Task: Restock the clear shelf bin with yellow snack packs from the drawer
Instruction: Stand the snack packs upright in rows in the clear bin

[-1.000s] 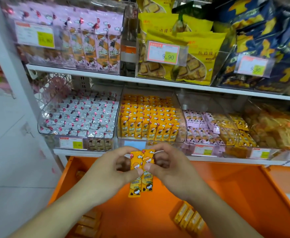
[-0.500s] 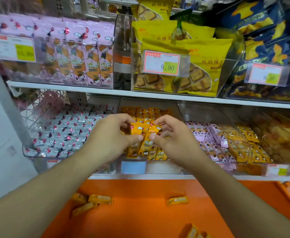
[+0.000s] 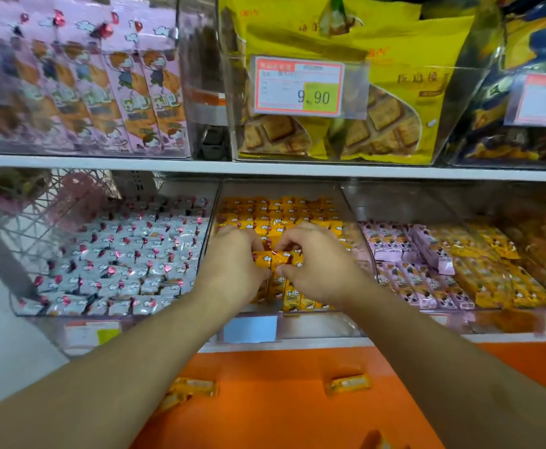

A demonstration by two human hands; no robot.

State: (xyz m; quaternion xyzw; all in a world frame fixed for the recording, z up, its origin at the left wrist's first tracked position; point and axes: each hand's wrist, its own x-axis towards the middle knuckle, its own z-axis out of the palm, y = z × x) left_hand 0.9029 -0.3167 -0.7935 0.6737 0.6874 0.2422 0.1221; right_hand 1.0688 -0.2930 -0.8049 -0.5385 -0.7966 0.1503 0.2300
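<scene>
Left hand (image 3: 233, 264): reaches into the bin, fingers curled, thumb and fingertips pinching the left end of the held packs.
Right hand (image 3: 317, 264): mirrors it, fingers curled, thumb under, pinching the right end of the same packs.
Grip: both clenched on the held packs, none released.
Held packs (image 3: 276, 258): small yellow snack packs, glossy crinkled foil wrap, short rectangular sticks, side by side between the two hands, low over the front rows in the bin.
Clear shelf bin (image 3: 356, 218): transparent hard plastic, slanted side walls, middle of the lower shelf; filled with upright rows of matching yellow packs (image 3: 281, 212), tops showing like tiles.
Drawer (image 3: 281, 406): orange, smooth matte floor, pulled out below the shelf, under both forearms.
Loose packs in drawer: one flat near left (image 3: 194, 387), one flat toward centre-right (image 3: 349, 383), blurred, well apart from each other.
Left neighbour bin (image 3: 113, 260): clear plastic, shiny silver-grey foil packs with pink marks, tight rows.
Right neighbour bin (image 3: 407, 254): clear plastic, pink packs at left, orange-yellow packs beside them.
Blank label (image 3: 250, 328): pale blue rectangle on the bin's front lip.
Upper shelf (image 3: 265, 168): white flat board; above it tall pink boxes (image 3: 103, 92), big yellow biscuit bags (image 3: 378, 92) behind a price tag (image 3: 298, 86) reading 9.90.
</scene>
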